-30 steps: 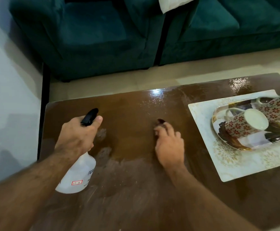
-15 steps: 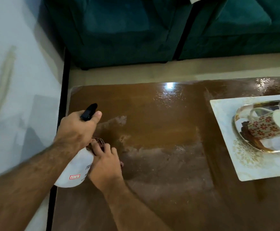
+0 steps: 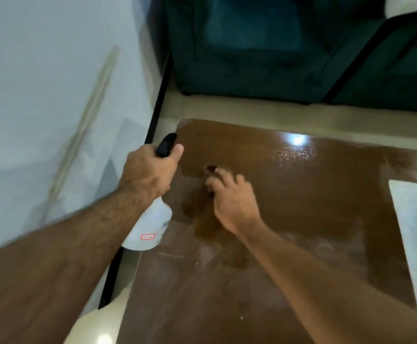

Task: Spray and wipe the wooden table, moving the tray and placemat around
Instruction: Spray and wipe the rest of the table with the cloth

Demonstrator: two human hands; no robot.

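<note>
- Glossy brown wooden bench (image 3: 314,207): streaked wet at the centre; near edge dull, wiping looks partway.
- Left hand (image 3: 147,173), fingers clenched round one white spray bottle (image 3: 150,225).
- Right hand (image 3: 234,199) blurred, fingers pressing a dark cloth (image 3: 210,168).
- One pale patterned placemat (image 3: 410,234) at right edge, tray edge atop, apparently not yet moved.

One spray bottle (image 3: 150,224) — one placemat (image 3: 415,234) — one table (image 3: 301,194).

Dim indoor view with motion blur and one glare spot.
Right hand (image 3: 232,199) smeared; bright glare on wet table (image 3: 301,194) beyond it; edges bend.
</note>
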